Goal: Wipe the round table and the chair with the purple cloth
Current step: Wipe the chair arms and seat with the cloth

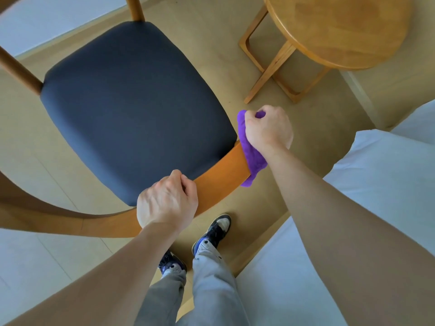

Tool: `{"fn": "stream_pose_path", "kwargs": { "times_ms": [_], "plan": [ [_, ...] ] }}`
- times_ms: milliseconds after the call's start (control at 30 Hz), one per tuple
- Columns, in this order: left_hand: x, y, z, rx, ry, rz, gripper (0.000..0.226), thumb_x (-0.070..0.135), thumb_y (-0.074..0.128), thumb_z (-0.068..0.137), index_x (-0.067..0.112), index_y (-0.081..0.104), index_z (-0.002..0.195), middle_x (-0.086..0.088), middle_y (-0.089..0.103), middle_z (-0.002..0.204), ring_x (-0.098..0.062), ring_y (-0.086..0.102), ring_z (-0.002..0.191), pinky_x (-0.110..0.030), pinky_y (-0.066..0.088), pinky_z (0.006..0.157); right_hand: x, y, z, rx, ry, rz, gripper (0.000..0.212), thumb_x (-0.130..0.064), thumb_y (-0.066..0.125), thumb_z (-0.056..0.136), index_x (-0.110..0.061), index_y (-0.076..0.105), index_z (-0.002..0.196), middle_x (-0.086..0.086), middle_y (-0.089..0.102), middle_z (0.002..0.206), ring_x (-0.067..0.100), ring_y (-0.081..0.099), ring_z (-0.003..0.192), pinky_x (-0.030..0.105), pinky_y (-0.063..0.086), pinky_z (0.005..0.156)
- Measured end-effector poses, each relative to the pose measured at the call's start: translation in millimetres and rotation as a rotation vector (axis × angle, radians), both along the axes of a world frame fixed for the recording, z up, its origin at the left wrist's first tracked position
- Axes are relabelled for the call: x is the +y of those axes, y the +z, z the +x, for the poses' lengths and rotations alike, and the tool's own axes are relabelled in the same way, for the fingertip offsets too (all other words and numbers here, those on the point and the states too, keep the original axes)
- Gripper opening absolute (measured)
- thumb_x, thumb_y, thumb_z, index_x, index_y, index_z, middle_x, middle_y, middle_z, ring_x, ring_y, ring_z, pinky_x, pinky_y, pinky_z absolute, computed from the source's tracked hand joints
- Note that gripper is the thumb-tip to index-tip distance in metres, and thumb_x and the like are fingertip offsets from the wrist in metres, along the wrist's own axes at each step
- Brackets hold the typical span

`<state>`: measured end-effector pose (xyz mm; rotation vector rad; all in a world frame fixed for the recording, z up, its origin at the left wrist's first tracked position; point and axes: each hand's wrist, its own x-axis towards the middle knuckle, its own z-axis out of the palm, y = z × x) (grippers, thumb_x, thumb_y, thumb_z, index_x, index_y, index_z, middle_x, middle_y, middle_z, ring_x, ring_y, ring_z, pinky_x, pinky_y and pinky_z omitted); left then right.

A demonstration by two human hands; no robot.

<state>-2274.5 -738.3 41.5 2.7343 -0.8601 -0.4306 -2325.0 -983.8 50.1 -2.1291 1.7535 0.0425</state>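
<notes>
The chair (pixel 131 109) stood close below the camera, its dark blue seat cushion filling the upper left of the view and its curved wooden rail (pixel 221 177) running along the near edge; the left hand (pixel 167 203) gripped that rail from above, its fingers curled over the wood just beside the cushion; the right hand (pixel 268 129) was clenched round the purple cloth (pixel 251 158), which it held bunched against the right end of the same rail, the cloth wrapping over the wood and hanging a little below it; a fold of cloth also showed between the thumb and fingers at the top of the fist. The round wooden counter (pixel 336 31) stood well apart from the chair at the upper right, with its angled legs resting on the tan floor (pixel 211 31); nothing lay on the part of its top that was in view. A bed (pixel 376 184) with white sheets lay along the right side, near the right forearm; the person's grey trousers (pixel 211 278) and dark shoes (pixel 215 230) showed below, between the chair and the bed.
</notes>
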Motion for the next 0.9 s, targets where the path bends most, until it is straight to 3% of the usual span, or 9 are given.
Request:
{"fn": "stream_pose_path", "kwargs": {
  "times_ms": [67,167,300,400,500,600,667,767,900],
  "plan": [
    [0,2,0,0.016,0.002,0.012,0.041,0.032,0.037,0.101,0.020,0.039,0.061,0.008,0.039,0.047,-0.012,0.039,0.039,-0.023,0.034,0.042,21,-3,-2,0.001,-0.026,-0.107,0.043,-0.050,0.048,0.091,-0.023,0.063,0.121,0.001,0.057,0.124,0.023,0.055,0.114,0.043,0.054,0.089],
    [-1,4,0,0.022,-0.002,0.016,0.041,0.033,0.035,0.101,0.021,0.037,0.062,0.008,0.039,0.048,-0.011,0.038,0.040,-0.022,0.025,0.043,64,-5,-10,0.030,0.088,-0.232,0.056,-0.048,0.050,0.090,-0.023,0.049,0.140,0.009,0.040,0.154,0.032,0.038,0.141,0.050,0.039,0.115],
    [1,5,2,0.037,0.000,0.048,0.040,0.035,0.033,0.101,0.021,0.036,0.063,0.007,0.040,0.050,-0.012,0.037,0.042,-0.024,0.020,0.045,133,-7,-20,0.035,0.271,-0.259,0.061,-0.049,0.041,0.093,-0.021,0.049,0.147,0.013,0.029,0.166,0.034,0.020,0.155,0.056,0.015,0.125],
    [3,4,1,0.046,0.001,0.044,0.041,0.034,0.035,0.101,0.021,0.035,0.063,0.008,0.041,0.051,-0.011,0.035,0.042,-0.025,0.018,0.046,156,-7,-34,-0.004,0.537,-0.232,0.057,-0.046,0.039,0.098,-0.017,0.053,0.145,0.013,0.031,0.165,0.032,0.017,0.157,0.055,0.013,0.126],
    [0,5,2,0.055,0.001,0.029,0.039,0.031,0.034,0.101,0.020,0.038,0.064,0.007,0.042,0.051,-0.011,0.037,0.043,-0.024,0.021,0.045,107,1,-42,0.006,0.717,-0.213,0.049,-0.045,0.041,0.097,-0.016,0.061,0.132,0.012,0.038,0.162,0.033,0.022,0.155,0.055,0.013,0.125],
    [-1,8,2,0.062,0.006,0.019,0.040,0.029,0.034,0.101,0.019,0.037,0.063,0.006,0.042,0.049,-0.013,0.039,0.041,-0.024,0.029,0.043,44,5,-34,0.078,0.585,-0.228,0.044,-0.046,0.040,0.096,-0.021,0.063,0.124,0.009,0.042,0.159,0.033,0.027,0.152,0.056,0.016,0.125],
    [-2,9,1,0.069,0.010,0.016,0.040,0.030,0.033,0.101,0.020,0.037,0.062,0.006,0.041,0.049,-0.014,0.040,0.041,-0.025,0.031,0.043,21,3,-26,0.114,0.486,-0.229,0.042,-0.048,0.040,0.094,-0.023,0.065,0.116,0.007,0.050,0.149,0.030,0.040,0.143,0.053,0.027,0.121],
    [-4,9,2,0.082,0.014,0.042,0.039,0.033,0.031,0.100,0.021,0.034,0.063,0.007,0.042,0.050,-0.013,0.038,0.042,-0.026,0.026,0.044,17,0,-18,0.100,0.415,-0.231,0.042,-0.051,0.040,0.090,-0.023,0.066,0.105,0.004,0.060,0.126,0.026,0.054,0.115,0.043,0.046,0.099],
    [-3,9,3,0.080,0.023,0.064,0.041,0.037,0.031,0.101,0.021,0.038,0.064,0.007,0.044,0.052,-0.013,0.043,0.044,-0.028,0.036,0.046,23,-2,-19,0.077,0.377,-0.265,0.041,-0.050,0.041,0.090,-0.023,0.066,0.108,0.003,0.058,0.128,0.025,0.053,0.117,0.042,0.044,0.101]
  ]
}}
